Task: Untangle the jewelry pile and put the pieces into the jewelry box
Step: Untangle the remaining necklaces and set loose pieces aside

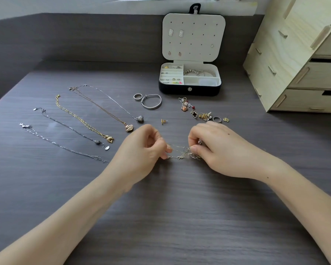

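A tangle of thin chains (181,152) is stretched between my two hands just above the dark table. My left hand (147,148) pinches its left end, and my right hand (216,148) pinches the knotted right end. The open jewelry box (189,88) stands at the back, with earrings on its lid and bracelets in a compartment. Several straightened necklaces lie to the left, among them a gold chain (80,119) and a silver chain (65,148). A small heap of earrings and charms (201,112) lies beyond my right hand.
A silver bangle (151,101) and a ring (137,96) lie in front of the box. One gold stud (163,121) sits alone near the middle. A pale wooden drawer unit (304,77) stands at the right. The table (161,217) meets a grey wall behind.
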### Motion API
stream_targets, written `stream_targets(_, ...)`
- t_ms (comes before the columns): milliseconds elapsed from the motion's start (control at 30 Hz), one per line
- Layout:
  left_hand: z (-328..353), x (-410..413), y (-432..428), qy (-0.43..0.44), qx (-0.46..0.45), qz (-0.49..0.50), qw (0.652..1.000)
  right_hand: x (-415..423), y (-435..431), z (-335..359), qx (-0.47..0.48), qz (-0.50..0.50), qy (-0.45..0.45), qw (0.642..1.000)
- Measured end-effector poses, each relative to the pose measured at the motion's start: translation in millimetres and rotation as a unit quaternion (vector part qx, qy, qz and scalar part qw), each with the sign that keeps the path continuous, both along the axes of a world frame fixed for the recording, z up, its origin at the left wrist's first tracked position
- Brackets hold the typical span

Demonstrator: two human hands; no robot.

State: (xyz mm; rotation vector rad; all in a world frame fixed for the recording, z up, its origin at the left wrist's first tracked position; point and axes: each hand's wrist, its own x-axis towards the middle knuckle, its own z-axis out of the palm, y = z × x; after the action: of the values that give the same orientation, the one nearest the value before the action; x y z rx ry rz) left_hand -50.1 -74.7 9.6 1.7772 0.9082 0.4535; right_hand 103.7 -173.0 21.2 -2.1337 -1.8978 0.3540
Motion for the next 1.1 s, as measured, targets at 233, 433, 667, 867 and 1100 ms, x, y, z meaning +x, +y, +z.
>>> stream_targets(233, 5.3, 4.9, 2.0, -0.075, -0.143, 0.01, 0.987, -1.0, -0.5, 4.1, 0.031, -0.02, 0.136, 0.99)
stream_targets(433, 4.5, 2.4, 4.8, -0.031, -0.054, -0.063, 0.996, -1.0, 0.5, 5.3, 0.068, -0.032, 0.194, 0.978)
stream_targets(667, -1.5, -0.5, 7.1, 0.061, 0.151, -0.004, 0.987, 1.5, 1.0, 0.8, 0.048, -0.043, 0.16, 0.985)
stream_targets(867, -3.8, 1.5, 6.7, 0.073, 0.203, -0.027, 0.976, 1.7, 0.6, 1.4, 0.053, -0.047, 0.082, 0.994)
stream_targets(1100, 4.8, 3.1, 9.0, -0.107, -0.146, -0.019, 0.983, 0.5, 0.9, 2.2, 0.052, -0.051, 0.058, 0.996)
